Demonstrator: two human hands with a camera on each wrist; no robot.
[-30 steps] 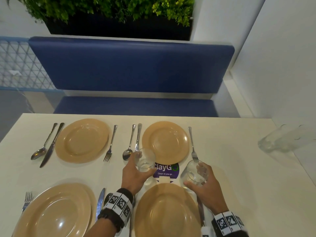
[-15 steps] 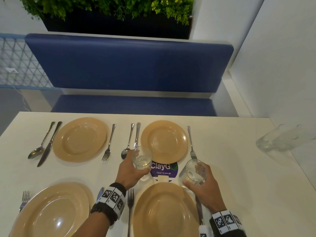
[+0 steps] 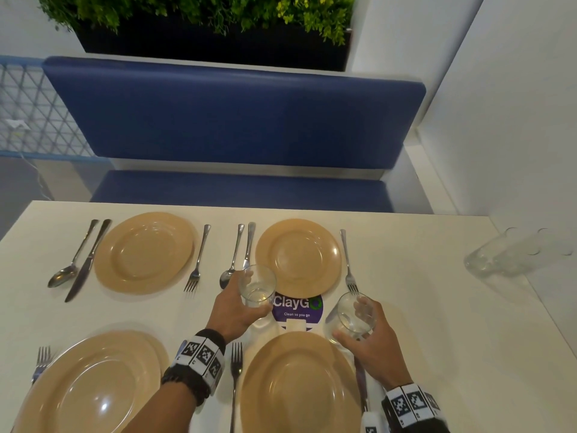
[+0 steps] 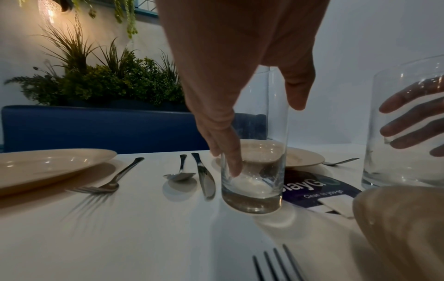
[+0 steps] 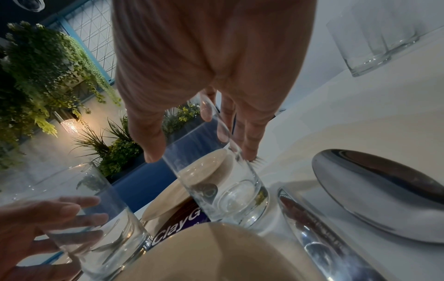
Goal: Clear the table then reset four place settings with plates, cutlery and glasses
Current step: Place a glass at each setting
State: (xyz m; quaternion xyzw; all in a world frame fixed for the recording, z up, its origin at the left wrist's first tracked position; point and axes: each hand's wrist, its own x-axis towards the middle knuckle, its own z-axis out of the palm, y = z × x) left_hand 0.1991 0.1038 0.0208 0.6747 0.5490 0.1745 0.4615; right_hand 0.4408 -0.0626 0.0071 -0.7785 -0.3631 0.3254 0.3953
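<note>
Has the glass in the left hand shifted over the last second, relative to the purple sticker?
No. The left hand holds its glass at the purple sticker's left edge, same as before.

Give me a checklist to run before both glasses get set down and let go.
1. Left hand has a firm grip on its glass: ok, fingers wrap it.
2. Right hand holds the other glass: ok.
3. Left glass base flat on the table: cannot tell; the left wrist view shows it tilted, at or just above the surface.
4. Right glass upright: not ok, it leans.
5. Left glass clear of the knife beside it: ok, a small gap shows.
6. Spare glasses by the wall for the other settings: ok.
</note>
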